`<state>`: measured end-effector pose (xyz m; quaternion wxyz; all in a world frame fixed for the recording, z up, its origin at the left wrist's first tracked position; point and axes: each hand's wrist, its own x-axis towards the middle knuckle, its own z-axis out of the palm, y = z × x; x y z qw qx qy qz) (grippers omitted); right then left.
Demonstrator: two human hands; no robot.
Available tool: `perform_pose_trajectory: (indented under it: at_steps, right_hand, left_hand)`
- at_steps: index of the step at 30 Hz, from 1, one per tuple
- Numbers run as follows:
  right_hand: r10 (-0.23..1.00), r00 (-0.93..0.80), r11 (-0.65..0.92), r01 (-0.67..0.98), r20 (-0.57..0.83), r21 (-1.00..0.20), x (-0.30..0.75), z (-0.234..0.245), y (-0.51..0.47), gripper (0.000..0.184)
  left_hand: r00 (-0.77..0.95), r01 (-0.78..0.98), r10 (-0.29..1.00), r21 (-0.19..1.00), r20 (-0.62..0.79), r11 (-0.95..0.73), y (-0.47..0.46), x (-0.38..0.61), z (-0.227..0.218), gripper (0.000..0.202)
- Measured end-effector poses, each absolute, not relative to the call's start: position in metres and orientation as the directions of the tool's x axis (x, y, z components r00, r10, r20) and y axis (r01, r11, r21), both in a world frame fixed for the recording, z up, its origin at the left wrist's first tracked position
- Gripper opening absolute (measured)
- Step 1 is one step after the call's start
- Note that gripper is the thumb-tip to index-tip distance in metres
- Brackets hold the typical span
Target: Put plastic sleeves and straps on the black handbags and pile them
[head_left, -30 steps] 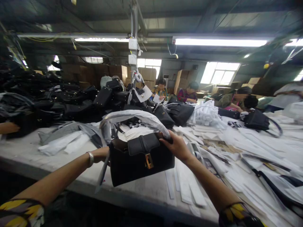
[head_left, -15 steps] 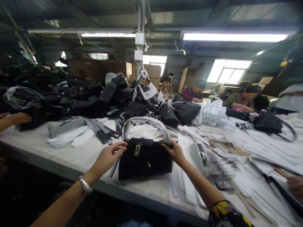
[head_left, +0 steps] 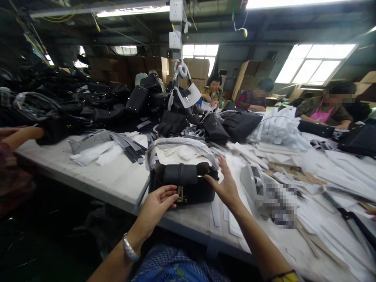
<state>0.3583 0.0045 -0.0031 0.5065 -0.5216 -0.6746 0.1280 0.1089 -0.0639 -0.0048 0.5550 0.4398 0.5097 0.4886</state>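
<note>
A black handbag (head_left: 196, 192) stands upright before me on the white table, its arched handle (head_left: 182, 141) wrapped in clear plastic. My left hand (head_left: 161, 200) pinches the gold clasp plate (head_left: 180, 194) at the end of the bag's front strap (head_left: 179, 173). Below the plate, a small gold turn lock shows on the bag's front. Thumb and fingers spread, my right hand (head_left: 225, 184) is at the bag's upper right corner; its thumb touches the top edge beside a short stretch of gold zipper.
White and grey strips (head_left: 108, 149) lie left of the bag. Right of it stands a tape dispenser (head_left: 253, 184) among paper and foam strips. Black bags (head_left: 138, 98) are piled behind. A co-worker's arm (head_left: 23, 135) reaches in at left; several people sit across the table.
My left hand has moved right and down from the bag's upper left corner and taken the clasp plate. The strap now hangs lower over the front. My right fingers have spread.
</note>
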Motion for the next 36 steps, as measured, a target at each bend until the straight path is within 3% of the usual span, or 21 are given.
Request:
perform_pose_trajectory:
  at_steps: [2, 4, 7, 10, 13, 16, 19, 22, 27, 31, 36]
  right_hand:
    - [0.721, 0.197, 0.447, 0.601, 0.665, -0.663, 0.352, 0.001, -0.019, 0.065]
    - [0.669, 0.269, 0.464, 0.576, 0.693, -0.673, 0.34, 0.0, -0.043, 0.041]
    - [0.837, 0.172, 0.427, 0.391, 0.52, -0.816, 0.314, -0.01, -0.066, 0.021]
    - [0.957, 0.026, 0.275, 0.239, 0.289, -0.931, 0.292, -0.023, -0.067, 0.025]
    - [0.98, -0.058, 0.195, 0.152, 0.188, -0.969, 0.28, -0.03, -0.059, 0.026]
    - [0.99, -0.129, 0.055, -0.06, 0.062, -0.997, 0.277, -0.031, -0.057, 0.029]
    - [0.97, -0.223, -0.171, -0.335, -0.098, -0.926, 0.277, -0.032, -0.059, 0.032]
    - [0.948, -0.264, -0.292, -0.486, -0.181, -0.824, 0.28, -0.033, -0.059, 0.03]
    - [0.98, -0.157, -0.174, -0.382, -0.122, -0.908, 0.297, -0.028, -0.051, 0.033]
    - [0.997, -0.079, 0.002, -0.133, 0.013, -0.991, 0.31, -0.023, -0.046, 0.032]
    - [0.987, -0.012, 0.161, 0.191, 0.161, -0.968, 0.313, -0.034, -0.056, 0.031]
  left_hand:
    - [0.024, -0.144, 0.986, 0.975, -0.167, 0.169, -0.068, 0.111, 0.001, 0.038]
    - [0.056, -0.181, 0.978, 0.962, -0.199, 0.206, -0.07, 0.112, 0.007, 0.036]
    - [0.066, -0.203, 0.973, 0.952, -0.219, 0.228, -0.067, 0.116, 0.013, 0.034]
    - [0.032, -0.145, 0.984, 0.974, -0.173, 0.176, -0.063, 0.122, 0.011, 0.031]
    - [0.011, 0.011, 0.997, 0.997, -0.081, 0.081, -0.062, 0.123, 0.005, 0.031]
    - [-0.018, 0.18, 1.0, 0.984, -0.005, 0.008, -0.063, 0.121, 0.0, 0.033]
    - [-0.06, 0.3, 0.997, 0.954, 0.044, -0.024, -0.064, 0.118, -0.001, 0.034]
    - [-0.084, 0.364, 0.992, 0.93, 0.091, -0.054, -0.063, 0.114, 0.001, 0.032]
    - [-0.09, 0.372, 0.987, 0.924, 0.136, -0.094, -0.062, 0.104, 0.003, 0.032]
    - [-0.096, 0.385, 0.983, 0.916, 0.159, -0.111, -0.067, 0.099, -0.002, 0.031]
    - [-0.114, 0.513, 0.956, 0.84, 0.271, -0.177, -0.082, 0.092, -0.013, 0.025]
